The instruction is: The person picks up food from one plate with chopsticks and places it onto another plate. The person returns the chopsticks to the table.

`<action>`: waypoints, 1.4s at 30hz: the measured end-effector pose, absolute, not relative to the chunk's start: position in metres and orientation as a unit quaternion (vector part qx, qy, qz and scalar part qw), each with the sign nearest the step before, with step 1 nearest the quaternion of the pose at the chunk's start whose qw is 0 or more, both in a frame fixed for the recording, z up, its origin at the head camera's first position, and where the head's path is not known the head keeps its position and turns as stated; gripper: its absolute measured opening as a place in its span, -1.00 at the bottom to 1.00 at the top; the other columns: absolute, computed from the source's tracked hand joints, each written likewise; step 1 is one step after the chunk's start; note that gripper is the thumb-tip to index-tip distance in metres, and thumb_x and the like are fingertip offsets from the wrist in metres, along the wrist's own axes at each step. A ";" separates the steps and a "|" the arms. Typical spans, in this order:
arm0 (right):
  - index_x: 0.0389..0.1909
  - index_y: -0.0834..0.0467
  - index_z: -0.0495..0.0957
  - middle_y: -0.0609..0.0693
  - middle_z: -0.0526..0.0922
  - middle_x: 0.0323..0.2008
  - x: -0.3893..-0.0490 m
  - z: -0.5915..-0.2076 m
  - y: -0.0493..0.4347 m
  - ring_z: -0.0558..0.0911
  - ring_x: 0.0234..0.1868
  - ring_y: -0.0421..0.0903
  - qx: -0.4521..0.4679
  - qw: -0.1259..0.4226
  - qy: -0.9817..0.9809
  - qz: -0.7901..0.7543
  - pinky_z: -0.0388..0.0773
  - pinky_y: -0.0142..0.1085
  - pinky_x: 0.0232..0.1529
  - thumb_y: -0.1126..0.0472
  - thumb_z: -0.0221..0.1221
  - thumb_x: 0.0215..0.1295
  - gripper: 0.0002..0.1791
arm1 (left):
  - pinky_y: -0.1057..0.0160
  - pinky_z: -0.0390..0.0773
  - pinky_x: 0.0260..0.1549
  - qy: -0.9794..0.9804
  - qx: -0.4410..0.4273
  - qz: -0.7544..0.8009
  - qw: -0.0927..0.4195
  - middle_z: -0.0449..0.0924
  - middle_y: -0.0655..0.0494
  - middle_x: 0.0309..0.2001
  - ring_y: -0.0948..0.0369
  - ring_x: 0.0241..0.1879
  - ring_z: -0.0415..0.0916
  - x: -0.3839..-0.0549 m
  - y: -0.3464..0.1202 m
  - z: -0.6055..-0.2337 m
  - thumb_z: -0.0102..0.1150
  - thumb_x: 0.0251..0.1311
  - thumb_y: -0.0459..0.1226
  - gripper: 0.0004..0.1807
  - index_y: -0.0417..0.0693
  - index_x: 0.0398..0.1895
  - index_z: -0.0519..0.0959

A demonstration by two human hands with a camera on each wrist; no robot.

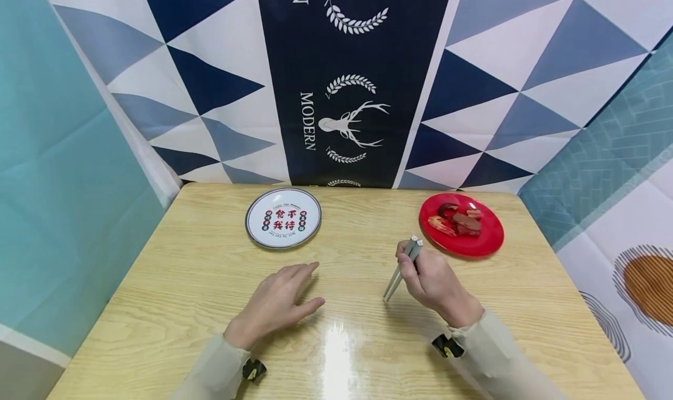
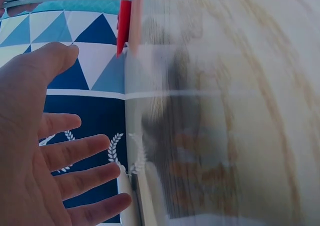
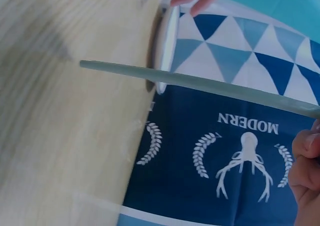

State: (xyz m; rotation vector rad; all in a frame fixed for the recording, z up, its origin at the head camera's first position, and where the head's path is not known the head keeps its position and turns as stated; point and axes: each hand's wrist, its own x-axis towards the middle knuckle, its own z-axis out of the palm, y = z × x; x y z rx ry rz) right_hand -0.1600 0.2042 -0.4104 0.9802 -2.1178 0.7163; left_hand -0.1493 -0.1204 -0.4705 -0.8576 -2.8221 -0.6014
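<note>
In the head view my right hand (image 1: pixel 431 277) grips a pair of grey-green chopsticks (image 1: pixel 395 281), their tips slanting down to the left close over the table. The right wrist view shows a chopstick (image 3: pixel 200 83) running out from the curled fingers. My left hand (image 1: pixel 278 301) holds nothing; its fingers and thumb are spread above the tabletop, as the left wrist view also shows. Beyond the right hand lies a red plate (image 1: pixel 491 236) bearing several food pieces (image 1: pixel 462 222), brown and reddish. A white plate (image 1: pixel 257 219) with a dark rim and printed characters sits beyond the left hand.
The light wooden table (image 1: pixel 173 295) reaches back to a wall covering (image 1: pixel 363 84) with triangles and deer prints. A teal sheet (image 1: pixel 63 155) hangs at the left, and another patterned sheet (image 1: pixel 620 225) borders the right side.
</note>
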 end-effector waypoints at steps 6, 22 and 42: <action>-0.29 0.25 0.48 -0.18 0.37 -0.60 -0.161 -0.416 0.203 0.33 -0.62 -0.39 0.381 0.345 -0.810 0.281 0.32 -0.57 -0.63 -0.01 -0.18 0.64 -0.54 | -0.11 0.64 0.17 -0.935 -0.289 -0.194 0.072 0.59 -0.12 0.29 -0.05 0.25 0.58 -0.148 -0.120 -0.470 0.25 0.29 0.22 -0.21 0.03 0.47 0.42; -0.67 -0.04 0.27 -0.29 0.10 -0.68 -0.160 -0.401 0.202 0.09 -0.63 -0.42 0.341 0.206 -0.870 0.290 0.07 -0.59 -0.61 0.31 0.31 0.32 -0.52 | -0.05 0.66 0.16 -0.935 -0.290 -0.178 0.101 0.65 -0.08 0.22 -0.02 0.18 0.64 -0.153 -0.134 -0.473 0.36 0.23 0.15 -0.24 -0.04 0.39 0.49; -0.70 -0.06 0.24 -0.31 0.08 -0.69 -0.161 -0.405 0.197 0.05 -0.65 -0.44 0.345 0.221 -0.874 0.261 0.00 -0.60 -0.63 0.29 0.33 0.31 -0.48 | -0.24 0.56 0.22 -0.956 -0.131 -0.240 0.109 0.67 -0.15 0.17 -0.17 0.21 0.58 -0.180 -0.174 -0.477 0.33 0.23 0.17 -0.23 -0.12 0.36 0.49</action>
